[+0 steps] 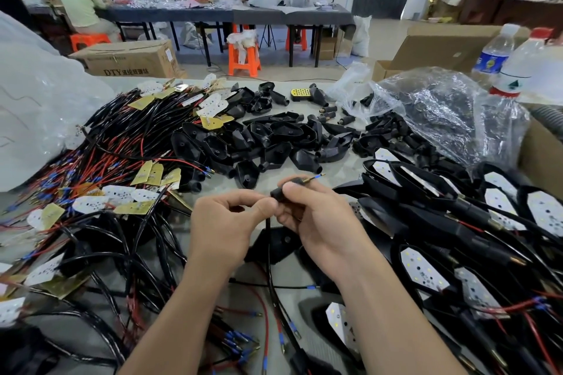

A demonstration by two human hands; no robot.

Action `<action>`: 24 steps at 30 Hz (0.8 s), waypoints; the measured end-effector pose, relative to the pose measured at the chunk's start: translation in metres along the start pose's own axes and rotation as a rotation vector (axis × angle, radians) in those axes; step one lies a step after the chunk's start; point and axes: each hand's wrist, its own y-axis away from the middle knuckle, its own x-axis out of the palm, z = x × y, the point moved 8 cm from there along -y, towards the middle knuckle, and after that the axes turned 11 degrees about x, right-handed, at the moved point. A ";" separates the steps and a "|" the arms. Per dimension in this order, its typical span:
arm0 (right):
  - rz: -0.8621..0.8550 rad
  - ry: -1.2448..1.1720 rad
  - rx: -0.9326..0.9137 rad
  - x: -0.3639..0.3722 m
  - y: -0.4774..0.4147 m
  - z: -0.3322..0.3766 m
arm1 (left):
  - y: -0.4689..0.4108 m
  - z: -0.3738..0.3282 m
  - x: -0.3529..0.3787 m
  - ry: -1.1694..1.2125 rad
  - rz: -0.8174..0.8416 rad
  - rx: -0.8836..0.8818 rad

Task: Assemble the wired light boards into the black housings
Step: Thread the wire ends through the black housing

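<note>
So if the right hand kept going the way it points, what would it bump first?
Probably the left hand: its fingertips, pinching a black wire, sit right beside the black part the right hand grips. Depth is hard to judge.

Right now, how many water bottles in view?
2. The blue-label bottle stands at the far right edge of the bench. The red-cap bottle stands just right of it, closer to the camera. Others may be hidden.
</note>
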 end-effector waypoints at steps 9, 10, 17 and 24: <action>0.031 -0.053 -0.073 -0.001 0.003 0.004 | 0.011 0.020 0.013 0.254 0.040 -0.346; 0.045 -0.029 -0.075 0.001 0.003 0.003 | 0.012 0.023 0.016 0.273 0.072 -0.400; 0.016 0.168 -0.137 -0.002 0.000 0.003 | 0.007 0.028 0.011 0.453 0.034 -0.462; -0.265 0.187 -0.132 -0.019 0.000 0.003 | -0.003 0.029 -0.009 0.563 -0.104 -0.433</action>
